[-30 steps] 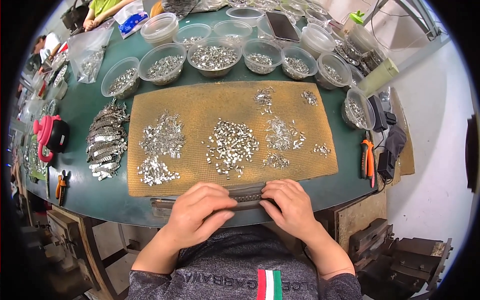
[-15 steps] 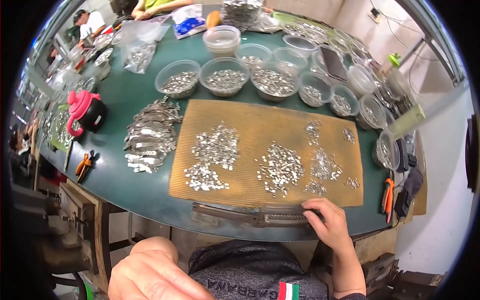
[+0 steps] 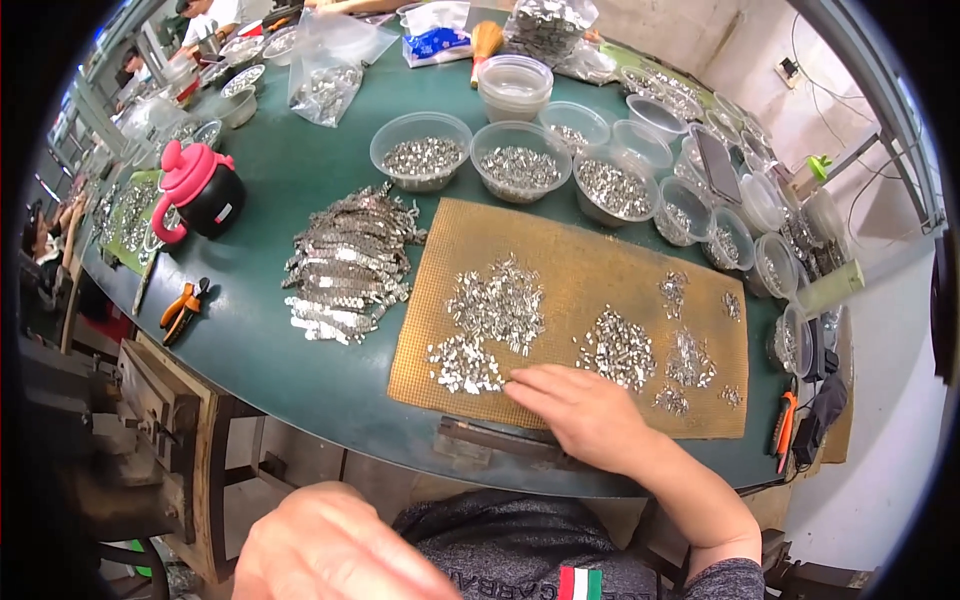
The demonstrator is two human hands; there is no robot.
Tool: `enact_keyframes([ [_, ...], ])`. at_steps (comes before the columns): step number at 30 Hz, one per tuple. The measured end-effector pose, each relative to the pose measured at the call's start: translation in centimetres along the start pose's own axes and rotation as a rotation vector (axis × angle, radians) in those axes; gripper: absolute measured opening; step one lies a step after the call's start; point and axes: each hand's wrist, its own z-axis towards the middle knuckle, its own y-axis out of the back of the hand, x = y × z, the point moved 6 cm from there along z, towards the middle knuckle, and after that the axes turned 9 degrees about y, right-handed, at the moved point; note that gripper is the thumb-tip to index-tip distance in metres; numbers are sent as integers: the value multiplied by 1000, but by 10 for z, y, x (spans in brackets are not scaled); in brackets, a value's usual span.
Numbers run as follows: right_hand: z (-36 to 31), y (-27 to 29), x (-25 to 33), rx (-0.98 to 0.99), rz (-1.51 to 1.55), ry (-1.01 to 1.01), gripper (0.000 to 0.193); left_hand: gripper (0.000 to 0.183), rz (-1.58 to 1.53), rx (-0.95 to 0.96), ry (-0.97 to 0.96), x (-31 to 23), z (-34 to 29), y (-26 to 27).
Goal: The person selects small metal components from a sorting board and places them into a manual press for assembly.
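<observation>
My right hand reaches over the front edge of a tan ribbed mat, fingers stretched out to the left. Its fingertips touch or hover beside a pile of small shiny metal pieces; whether a piece is under them I cannot make out. Below that hand a long dark metal holder lies along the table edge, its right part covered. Other piles of metal links and pieces lie on the mat. Large and close at the bottom is my left hand, knuckles up, its fingers hidden from view.
Stacked finished-looking metal strips lie left of the mat. Clear plastic bowls of metal parts line its far and right sides. Orange-handled pliers and a pink-lidded black mug are at left. More pliers lie at right.
My right hand has left the right part of the metal holder and moved left onto the mat beside the pile. The whole view has shifted, so the table appears farther right.
</observation>
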Motion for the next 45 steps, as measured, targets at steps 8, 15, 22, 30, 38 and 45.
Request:
enact_keyframes([
  [8,7,-25,-1,250,-169,88,58,33,252,163,123,57,-18,-39],
  [15,-10,-11,-12,117,-214,-37,51,31,-302,466,577,69,-18,-44],
  [22,-5,3,-16,-194,-66,-144,20,22,126,268,85,57,-8,-28],
  [30,10,-11,-25,-195,-139,-159,16,21,957,256,383,88,-50,5],
  [38,17,-11,-18,-135,-253,-78,11,19,1231,227,681,157,-69,43],
  [45,7,-5,-24,-158,-99,-155,8,13,1299,283,734,176,-73,36],
])
